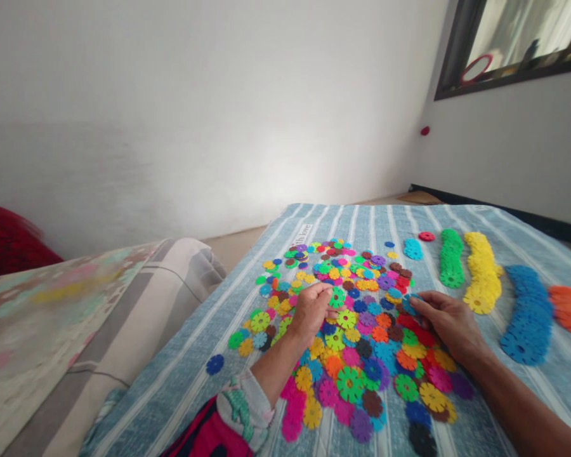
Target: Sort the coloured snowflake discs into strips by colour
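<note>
While the left hand pinches a green disc and the right hand a blue disc, both nearly closed, I'd grip rims lightly, clear of the pile beneath the fingers.

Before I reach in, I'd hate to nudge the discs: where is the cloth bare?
Bare striped cloth runs along the far edge, beyond the green disc row and yellow disc row; a narrower patch surrounds the lone dark-blue disc. Crowded: the mixed snowflake discs between the left hand and right hand.
</note>
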`<state>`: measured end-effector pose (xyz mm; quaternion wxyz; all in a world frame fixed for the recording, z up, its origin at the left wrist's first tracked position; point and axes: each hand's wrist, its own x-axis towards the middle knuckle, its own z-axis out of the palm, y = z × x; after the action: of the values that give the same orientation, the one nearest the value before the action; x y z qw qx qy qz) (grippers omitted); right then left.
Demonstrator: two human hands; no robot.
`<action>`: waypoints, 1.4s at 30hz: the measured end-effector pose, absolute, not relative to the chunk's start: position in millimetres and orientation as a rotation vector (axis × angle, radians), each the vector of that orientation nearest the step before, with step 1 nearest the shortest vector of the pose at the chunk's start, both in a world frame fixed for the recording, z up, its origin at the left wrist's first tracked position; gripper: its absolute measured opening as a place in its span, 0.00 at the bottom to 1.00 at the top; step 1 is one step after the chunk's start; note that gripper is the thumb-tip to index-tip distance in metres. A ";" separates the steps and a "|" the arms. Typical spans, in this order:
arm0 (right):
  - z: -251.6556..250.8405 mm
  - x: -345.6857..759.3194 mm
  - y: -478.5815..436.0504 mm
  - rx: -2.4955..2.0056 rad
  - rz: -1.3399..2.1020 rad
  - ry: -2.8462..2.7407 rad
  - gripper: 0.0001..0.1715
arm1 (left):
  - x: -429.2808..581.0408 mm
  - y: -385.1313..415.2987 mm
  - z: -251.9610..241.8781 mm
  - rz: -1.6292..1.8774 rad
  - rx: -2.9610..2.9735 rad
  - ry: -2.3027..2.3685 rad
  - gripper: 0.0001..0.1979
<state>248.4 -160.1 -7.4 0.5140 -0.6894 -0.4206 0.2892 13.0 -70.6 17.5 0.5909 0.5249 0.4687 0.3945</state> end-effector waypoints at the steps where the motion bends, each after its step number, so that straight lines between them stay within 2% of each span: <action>1: -6.5 247.5 -159.9 -1.649 0.689 -1.019 0.17 | 12.8 -70.1 17.2 0.915 1.232 1.088 0.08; 5: -4.6 245.5 -158.8 -1.636 0.674 -1.041 0.17 | 12.3 -68.4 14.8 0.907 1.261 1.091 0.07; 11: -5.6 246.6 -158.5 -1.659 0.704 -1.045 0.17 | 7.8 -65.2 16.9 0.964 1.336 1.117 0.13; 16: -11.3 249.7 -158.5 -1.676 0.744 -1.038 0.19 | -4.3 -50.5 18.9 1.003 1.427 1.201 0.13; 24: -9.5 249.8 -159.0 -1.716 0.753 -1.023 0.22 | -25.3 -13.3 15.9 0.893 1.742 1.483 0.21; 31: -4.7 247.5 -160.7 -1.740 0.780 -1.024 0.24 | -34.5 0.9 13.9 0.732 1.807 1.588 0.15; 37: -5.5 247.2 -160.4 -1.745 0.787 -1.031 0.26 | -27.3 -10.9 17.5 0.537 1.944 1.433 0.10; 42: -9.0 249.8 -160.0 -1.745 0.818 -1.040 0.27 | -4.4 9.8 29.2 0.555 2.021 1.453 0.05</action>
<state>249.8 -160.0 -9.0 0.4580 -0.7084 -0.4222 0.3319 -4.4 9.8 29.2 0.2915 0.7580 0.5451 0.2082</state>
